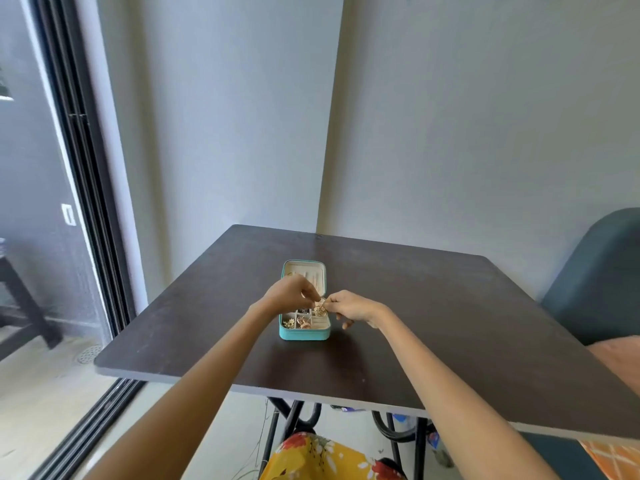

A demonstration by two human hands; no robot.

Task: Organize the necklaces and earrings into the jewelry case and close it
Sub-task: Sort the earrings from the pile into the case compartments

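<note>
Head view, left hand (292, 295) and right hand (349, 308) pinching gold earring (320, 309) above open jewelry case (304, 325)

A dark wooden table (450, 323) stands by grey walls (225, 116), a teal chair (595, 271) beside it.

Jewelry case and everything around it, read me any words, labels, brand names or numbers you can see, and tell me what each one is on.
None can be read.
The teal jewelry case shows no lettering on its wall or open lid.
The dark table is unmarked.
The white wall switch at far left is too small to show any marking.
The packets under the table are too blurred to read.
</note>
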